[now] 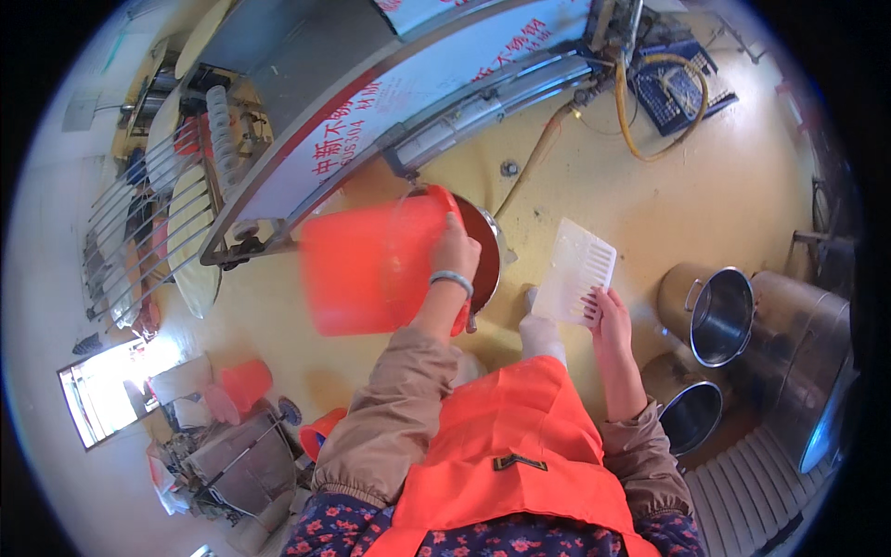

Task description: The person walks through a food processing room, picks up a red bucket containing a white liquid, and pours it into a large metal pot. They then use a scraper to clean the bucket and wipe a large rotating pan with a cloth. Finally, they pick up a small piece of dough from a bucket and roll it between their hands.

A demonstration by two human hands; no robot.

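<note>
Reaching up from the lower middle of the frame in a tan sleeve, with the left hand (454, 252) at centre, a pale bangle (452, 278) at the wrist. Fingers curling tight over the rim of a large orange bucket (371, 269), gripping it. Tilting on its side just left of centre and blurring with motion, bucket mouth facing right toward a round metal basin (489, 255) on the yellow floor (724, 176); contents of both hidden or too blurred to tell.

Extending upward right of centre, the right hand (608, 320) pinching the lower edge of a flat white scraper (577, 269) between closed fingers, blade raised just beside the basin.

Standing along the right edge, a big steel drum (807, 362); beside it a steel pot (710, 311) with side handles, showing a bare shiny inside; below that, a second steel pot (689, 415), dark inside, contents unclear.

Slanting across the upper left, a long steel machine (371, 111) with a rack of round flat trays (181, 232) at far left. Sitting at lower left, a smaller orange bucket (246, 382). Coiling at upper right, a yellow hose (640, 139) near a blue crate (673, 88).
</note>
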